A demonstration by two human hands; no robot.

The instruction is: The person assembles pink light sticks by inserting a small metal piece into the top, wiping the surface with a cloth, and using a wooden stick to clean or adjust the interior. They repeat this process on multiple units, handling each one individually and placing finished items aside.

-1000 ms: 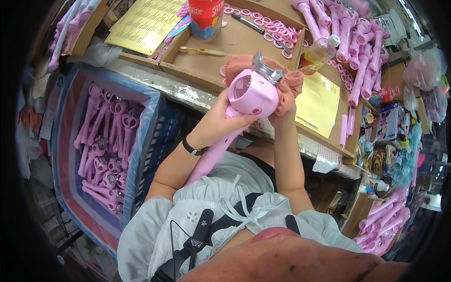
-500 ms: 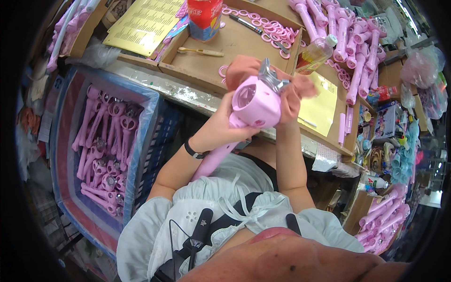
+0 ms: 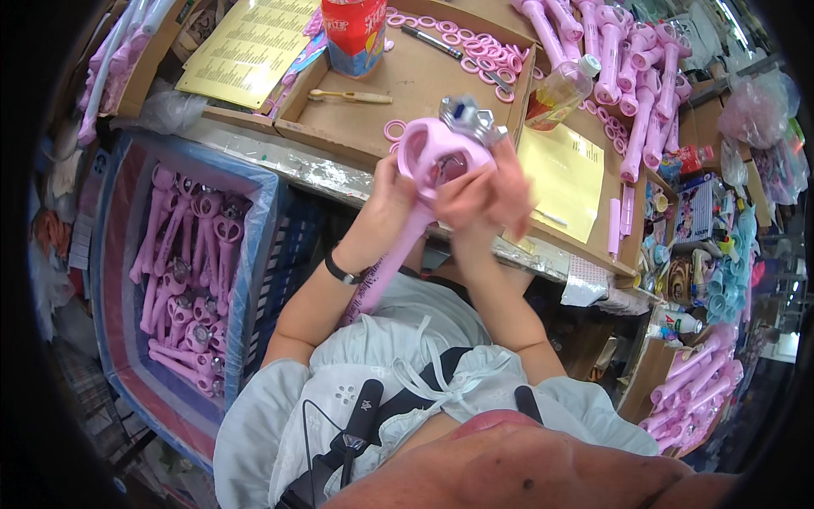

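Note:
My left hand (image 3: 388, 212) is closed around the neck of a pink toy wand (image 3: 415, 227). Its handle slants down toward my lap, with dark lettering along it. The wand's hollow, ring-shaped head faces up, topped by a silver crown (image 3: 473, 121). My right hand (image 3: 476, 222) is closed on a salmon-coloured cloth (image 3: 511, 191), pressed against the right side of the wand's head. Motion blurs that hand and the cloth, so its separate fingers are hard to make out.
A blue-lined basket (image 3: 280, 182) of similar wands stands at left. On the bench, a cardboard tray (image 3: 339, 140) bears pink rings (image 3: 492, 59), a toothbrush (image 3: 349, 97), a pen (image 3: 431, 41) and a red container (image 3: 354, 34). Right of it are a bottle (image 3: 560, 92), yellow sheets (image 3: 564, 174) and more wands (image 3: 612, 55).
The wand's head has turned and shifted slightly left, its opening and crown now facing differently. My right hand with the cloth has moved from behind the head down to its right side.

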